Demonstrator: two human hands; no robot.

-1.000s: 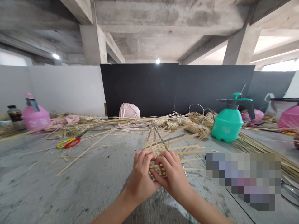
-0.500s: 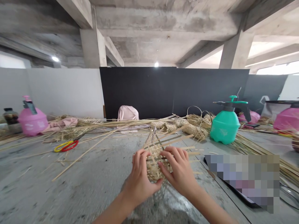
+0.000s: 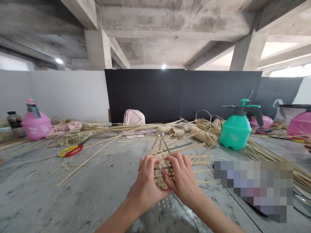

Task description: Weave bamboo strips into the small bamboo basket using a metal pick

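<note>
Between my two hands is a small woven bamboo piece (image 3: 161, 181), with loose strips fanning out to the upper right and a metal clip (image 3: 161, 139) near its far tip. My left hand (image 3: 148, 178) grips its left side, fingers curled over the edge and thumb along the bottom. Across the right side, my right hand (image 3: 182, 174) has its fingers bent over the weave, and its thumb presses on the face near the middle. Some of the weave lies hidden under the fingers.
Red-and-yellow-handled scissors (image 3: 70, 150) lie to the left. A green spray bottle (image 3: 235, 131) stands at the right, a pink one (image 3: 36, 124) far left. Woven pieces (image 3: 205, 134) and long bamboo strips (image 3: 121, 127) spread across the back. A pixelated, dark-edged object (image 3: 255, 191) lies at right.
My right hand has shifted slightly left, closer to my left hand, and the woven piece looks narrower between them. Its loose strips have swung a little. The view has shifted slightly.
</note>
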